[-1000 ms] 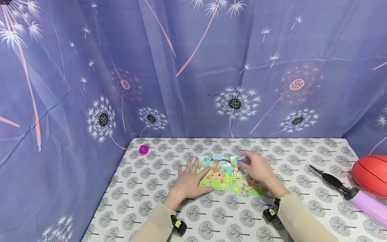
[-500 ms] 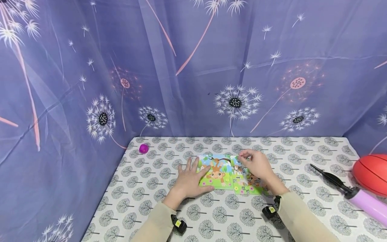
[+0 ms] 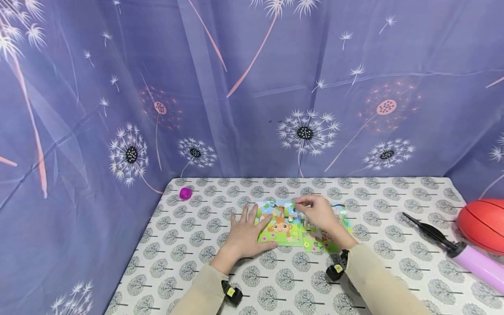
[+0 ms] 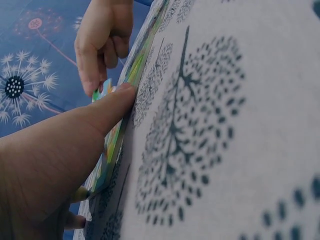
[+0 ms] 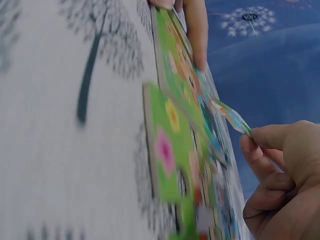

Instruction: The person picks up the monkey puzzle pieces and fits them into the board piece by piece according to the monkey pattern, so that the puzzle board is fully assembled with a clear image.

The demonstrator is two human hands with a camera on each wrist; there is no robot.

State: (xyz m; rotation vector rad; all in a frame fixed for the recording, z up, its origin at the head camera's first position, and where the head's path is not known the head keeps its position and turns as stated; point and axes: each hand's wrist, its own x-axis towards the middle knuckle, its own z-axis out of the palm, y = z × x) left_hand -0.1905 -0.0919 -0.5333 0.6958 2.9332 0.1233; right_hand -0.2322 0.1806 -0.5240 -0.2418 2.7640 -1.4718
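My left hand (image 3: 246,236) lies with fingers spread over the left side of a monkey picture puzzle (image 3: 280,238). Thumb and fingers of my right hand (image 3: 320,214) pinch a small puzzle piece (image 5: 231,117) by its edge, tilted over the monkey picture's upper right. Beside that picture is a second puzzle board (image 3: 313,247), green with flowers and animals, partly covered by the right hand and wrist. Gaps and raised pieces show on this second board (image 5: 162,150) in the right wrist view. From the left wrist view, the left thumb (image 4: 117,102) rests on the picture's near edge.
A purple round object (image 3: 185,193) sits at the table's back left corner. At the right are a pump (image 3: 445,240) with a lilac barrel and a red ball (image 3: 482,225). A blue dandelion-print curtain (image 3: 252,109) hangs behind the tree-patterned tablecloth (image 3: 275,284).
My right hand has moved left from the second board to over the monkey picture, with the puzzle piece now visible in its pinch. The left hand has stayed in place.
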